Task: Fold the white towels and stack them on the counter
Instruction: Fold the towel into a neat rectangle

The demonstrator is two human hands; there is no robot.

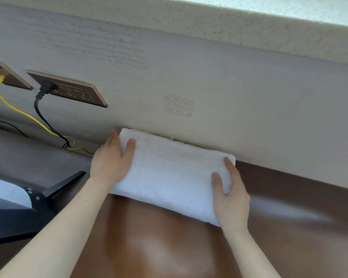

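Glossy brown wooden counter [169,247] bears a thick white terry towel [169,173], folded into a neat flat rectangle. Left hand [109,163] and right hand [231,199] each clasp one short end, thumbs on top. Its far edge touches the grey wall [239,87].

white towel [169,173] | folded rectangle | flat on brown counter [159,237] | far edge against wall

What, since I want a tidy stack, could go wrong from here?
1. The left hand and right hand grip only the ends of the towel, so its folds could sag or open on release.
2. The towel's far edge sits right at the wall; pushing further may bunch it.
3. The cables lie near the left hand, and a sideways move might snag them.
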